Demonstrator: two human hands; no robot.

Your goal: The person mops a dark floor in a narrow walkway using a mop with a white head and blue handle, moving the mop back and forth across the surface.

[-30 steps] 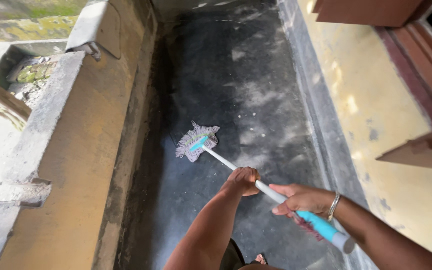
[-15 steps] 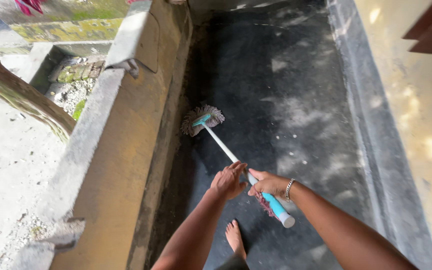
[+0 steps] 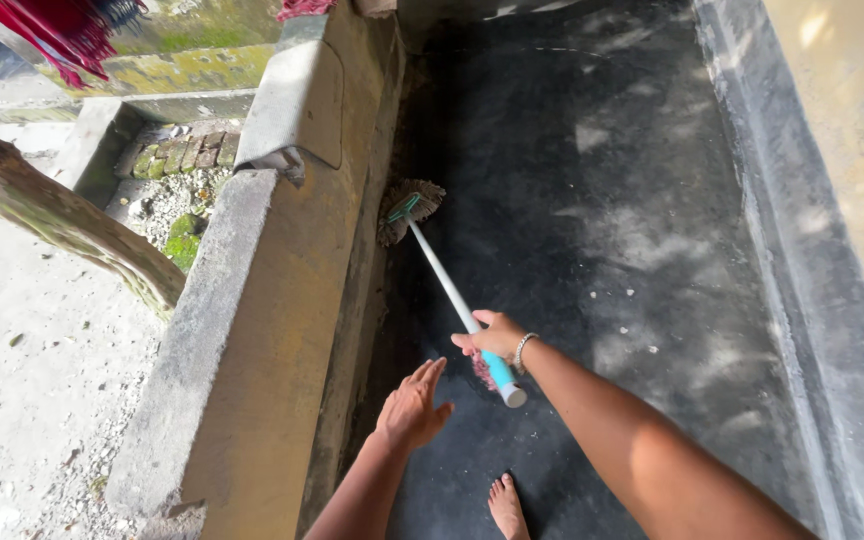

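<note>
Right hand (image 3: 487, 335): our fingers wrap the mop handle (image 3: 444, 285) near its teal end.
Left hand (image 3: 410, 405): fingers spread, holding nothing.
Mop head (image 3: 410, 209): on the dark floor (image 3: 592, 200), against the low wall (image 3: 282, 290).

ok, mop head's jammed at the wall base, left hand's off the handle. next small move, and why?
Probably bring the open left hand back onto the white handle. Only the right hand grips it, near the teal end, and the mop head sits far out against the low wall.
</note>
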